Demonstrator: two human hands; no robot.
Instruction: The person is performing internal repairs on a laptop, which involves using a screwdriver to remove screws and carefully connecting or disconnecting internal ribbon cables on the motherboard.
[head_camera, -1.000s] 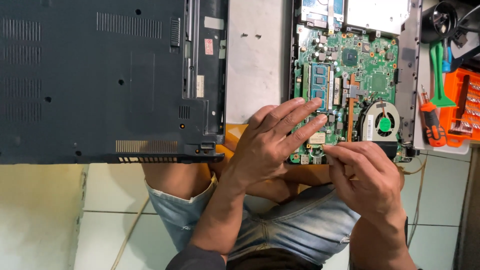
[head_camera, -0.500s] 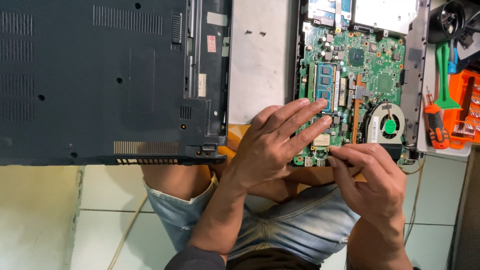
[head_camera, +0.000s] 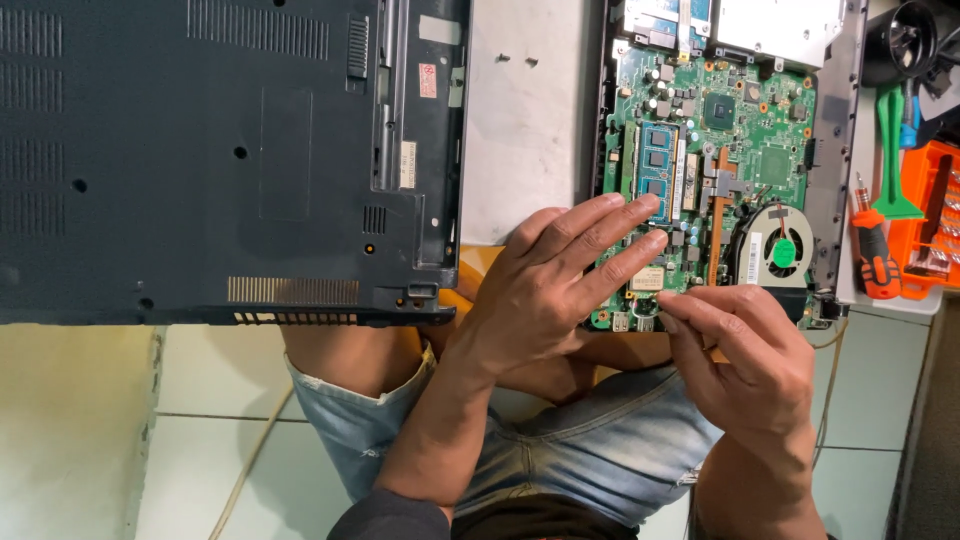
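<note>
Dark plastic bottom cover (head_camera: 200, 160) lies at left on the surface (head_camera: 520, 130). Your left hand (head_camera: 545, 290) rests open, fingers spread flat on the green motherboard (head_camera: 745, 130). Your right hand (head_camera: 745, 360) pinches something small at the board's near edge; what it is cannot be told. Fan (head_camera: 778, 250) sits just beyond.

The left hand (head_camera: 545, 290) covers the near left part of the motherboard (head_camera: 745, 150); the right hand (head_camera: 745, 350) blocks its near edge. Bare table (head_camera: 525, 130) lies open between the motherboard and the removed bottom cover (head_camera: 200, 160). The cooling fan (head_camera: 778, 248) and memory module (head_camera: 657, 172) stay uncovered.
</note>
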